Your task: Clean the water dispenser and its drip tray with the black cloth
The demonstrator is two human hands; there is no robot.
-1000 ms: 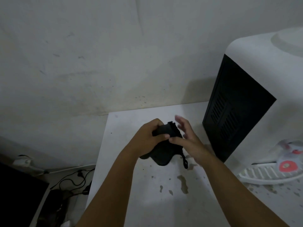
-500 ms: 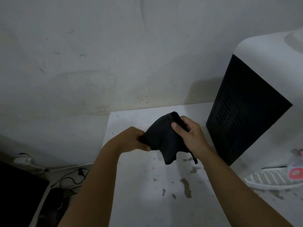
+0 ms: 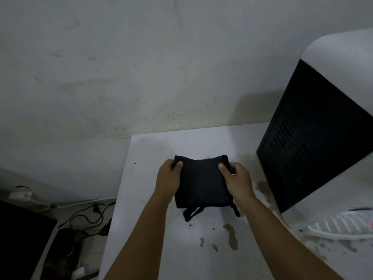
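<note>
Grey scuffed wall (image 3: 121,67) behind, white surface (image 3: 161,249) below w/ brown stains and drips near the front. Dispenser (image 3: 333,122) stands at right, black vented side panel facing the hands, white top curving out of frame.

Change: half a sec ago the cloth (image 3: 201,182) was bunched and hanging between the hands; before that it was a wad in the left hand w/ the right one open beside it. Now it's pulled out flat and taut, roughly square, held just above the surface. Left hand (image 3: 168,179) pinches the left upper corner, thumb on top; right hand (image 3: 238,183) pinches the right upper corner the same way. Two thin straps dangle from the bottom edge.

Meaning, prob.: cloth is being spread or refolded into a wiping pad, so prep only. No wiping of the dispenser or tray seems done yet; stains on the surface look untouched.

Containers: drip tray (image 3: 341,227), white, slatted, sits at the dispenser's foot at lower right, partly cut off. Can't tell if there's water in it; nothing visible on the slats. Cables and a dark box on the floor at left.
</note>
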